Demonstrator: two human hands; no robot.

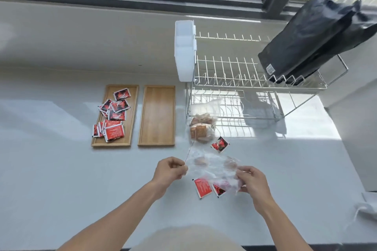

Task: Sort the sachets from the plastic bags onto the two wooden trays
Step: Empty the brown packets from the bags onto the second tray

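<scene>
A clear plastic bag (pixel 212 166) is held stretched between both hands just above the white desk (pixel 61 169). The left hand (pixel 170 171), at 9 o'clock of the bag, has its grip pinched narrow on the bag's red-lined edge. The right hand (pixel 252 179), at 3 o'clock of the bag, has its grip closed on the crumpled plastic at the other side. Two red sachets (pixel 203 187) are seen at 6 o'clock of the bag, one flat on the desk, the other partly under the plastic by the right hand. Another red sachet (pixel 220 144) lies on the desk at 12 o'clock of the bag. Just beyond it, a second plastic bag (pixel 202 128) filled with brownish packets rests against the foot of a wire dish rack (pixel 244 79). Two wooden trays are set side by side at 10 o'clock of the hands. The left tray (pixel 98 140) carries a loose heap of red sachets (pixel 114 116), some overhanging its left rim. The right tray (pixel 157 116) carries nothing. A black bag (pixel 310 43) is propped on the rack's upper tier.
</scene>
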